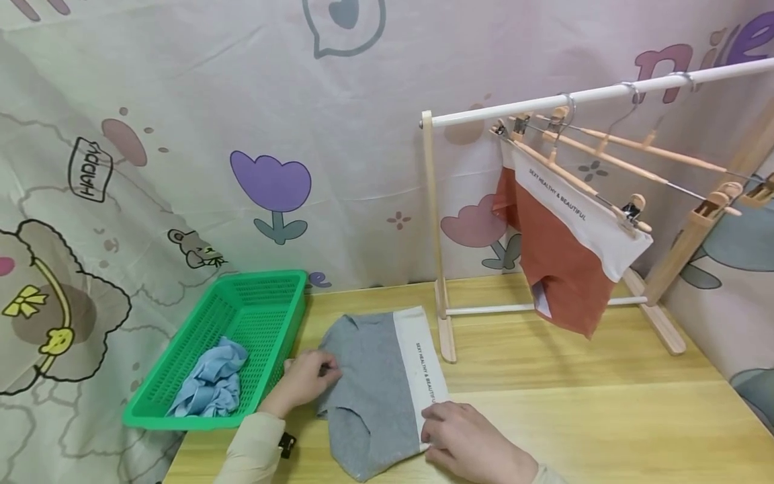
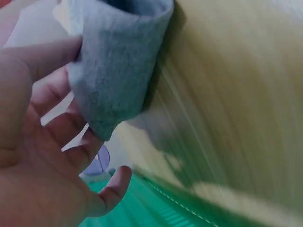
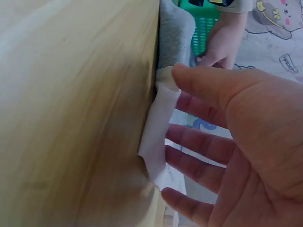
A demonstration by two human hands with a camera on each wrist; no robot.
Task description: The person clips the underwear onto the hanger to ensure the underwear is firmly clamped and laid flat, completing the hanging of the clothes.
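Grey underpants lie spread on the table, their white lettered waistband toward the right. At their left edge my left hand pinches the grey cloth between thumb and fingers; some fingertips are hidden by it in the left wrist view. My right hand rests at the near end of the waistband. In the right wrist view its relaxed, spread fingers touch the white band, with the thumb by the seam to the grey cloth.
Left of the underpants stands a green basket holding crumpled light blue cloth. On the right is a wooden rack with a white rail. Rust-red underpants hang there from a clip hanger, with other hangers behind.
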